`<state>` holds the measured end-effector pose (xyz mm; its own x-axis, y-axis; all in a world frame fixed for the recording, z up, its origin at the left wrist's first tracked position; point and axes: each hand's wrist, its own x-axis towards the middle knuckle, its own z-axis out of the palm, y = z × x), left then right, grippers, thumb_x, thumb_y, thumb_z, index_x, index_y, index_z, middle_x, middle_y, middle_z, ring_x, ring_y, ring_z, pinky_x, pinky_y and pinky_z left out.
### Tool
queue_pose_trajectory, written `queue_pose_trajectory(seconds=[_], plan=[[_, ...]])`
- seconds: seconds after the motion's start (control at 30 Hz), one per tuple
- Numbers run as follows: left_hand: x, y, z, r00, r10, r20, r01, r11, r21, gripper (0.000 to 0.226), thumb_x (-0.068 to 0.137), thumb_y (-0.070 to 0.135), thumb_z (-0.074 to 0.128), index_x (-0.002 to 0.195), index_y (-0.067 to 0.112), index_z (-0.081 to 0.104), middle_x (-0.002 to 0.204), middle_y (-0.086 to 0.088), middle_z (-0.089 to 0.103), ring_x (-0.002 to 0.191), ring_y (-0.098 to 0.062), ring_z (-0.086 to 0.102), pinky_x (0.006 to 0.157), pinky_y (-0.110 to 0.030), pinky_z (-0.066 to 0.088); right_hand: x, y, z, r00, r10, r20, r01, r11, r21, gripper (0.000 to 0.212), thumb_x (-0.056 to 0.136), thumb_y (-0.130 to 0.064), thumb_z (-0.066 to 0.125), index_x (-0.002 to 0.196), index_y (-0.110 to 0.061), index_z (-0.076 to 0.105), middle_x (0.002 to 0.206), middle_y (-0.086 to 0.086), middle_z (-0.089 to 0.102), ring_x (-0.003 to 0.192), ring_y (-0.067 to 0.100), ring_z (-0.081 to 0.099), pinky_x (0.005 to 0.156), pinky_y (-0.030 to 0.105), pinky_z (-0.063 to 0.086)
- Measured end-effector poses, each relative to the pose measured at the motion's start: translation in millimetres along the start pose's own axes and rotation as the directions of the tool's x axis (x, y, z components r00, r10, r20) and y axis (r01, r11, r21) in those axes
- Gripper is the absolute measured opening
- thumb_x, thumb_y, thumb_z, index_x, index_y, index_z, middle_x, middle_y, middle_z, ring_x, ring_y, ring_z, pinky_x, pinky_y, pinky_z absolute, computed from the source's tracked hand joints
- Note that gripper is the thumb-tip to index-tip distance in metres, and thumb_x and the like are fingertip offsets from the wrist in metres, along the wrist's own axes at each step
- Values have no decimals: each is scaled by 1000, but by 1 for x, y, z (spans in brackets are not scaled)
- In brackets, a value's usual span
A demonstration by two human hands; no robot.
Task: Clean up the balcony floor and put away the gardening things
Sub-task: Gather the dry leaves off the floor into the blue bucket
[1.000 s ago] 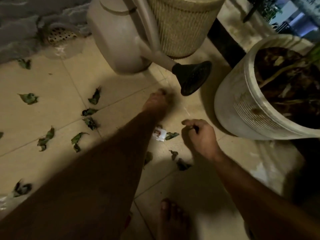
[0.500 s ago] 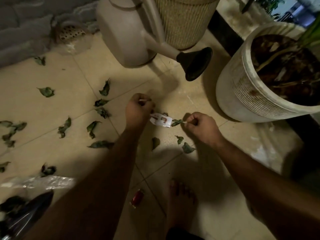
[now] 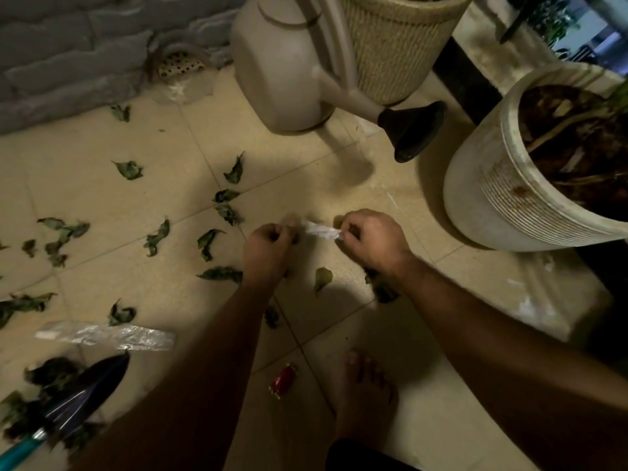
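- Crouched over tiled floor [image 3: 102,185], both hands low near its middle.
- Right hand [image 3: 373,243] curled, pinching one end of a white paper scrap [image 3: 321,230] just above the tiles.
- Left hand [image 3: 270,244] clenched at the scrap's other end; contact with it blurred, cannot tell.
- Leaves [image 3: 156,237] scattered across tiles, mostly left of the hands.
- Trowel [image 3: 81,399] lying at lower left on a leaf heap, beside clear plastic wrap [image 3: 108,336].
- Red wrapper [image 3: 282,385] near bare foot [image 3: 365,389].
- Watering can [image 3: 289,62] upright beyond the hands, beside woven basket [image 3: 394,45]; white pot [image 3: 503,195] at right.
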<state>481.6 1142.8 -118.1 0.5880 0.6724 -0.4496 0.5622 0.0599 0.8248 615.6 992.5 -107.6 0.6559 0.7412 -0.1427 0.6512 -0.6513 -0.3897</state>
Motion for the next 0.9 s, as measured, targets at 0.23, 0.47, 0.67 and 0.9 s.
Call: queue_pose_trajectory(seconds=[0.23,0.47,0.67,0.9], plan=[[5,-12,-10,999,51,-18,-45,968,247,11,94,28,65,103,23,66,94,3,64,70,-2,55,52,-14,38,38,4,-7,958,279,-64,-253,930,265,25,84,-27,73,107,-19,68,88,-8,66,81,13,62,73,30,53],[0,-10,-9,990,131,58,-142,933,329,19,96,25,61,110,15,70,94,5,63,69,0,54,54,-9,36,13,37,-23,966,130,225,-123,991,-43,23,87,-34,72,104,-21,67,98,-2,63,90,16,59,76,31,46],[-12,-8,14,970,188,157,-237,884,404,32,94,29,64,124,16,64,97,6,55,73,0,48,59,-14,34,-15,32,13,976,126,180,-124,992,-21,16,83,-25,75,94,-19,65,97,-1,59,85,18,58,75,34,50],[-30,-26,43,940,168,298,-313,774,550,29,82,33,75,104,15,68,102,-3,66,89,-18,62,78,-36,54,-52,38,15,911,403,92,-352,638,685,20,91,-13,68,74,-17,58,69,1,61,55,6,56,54,23,50]])
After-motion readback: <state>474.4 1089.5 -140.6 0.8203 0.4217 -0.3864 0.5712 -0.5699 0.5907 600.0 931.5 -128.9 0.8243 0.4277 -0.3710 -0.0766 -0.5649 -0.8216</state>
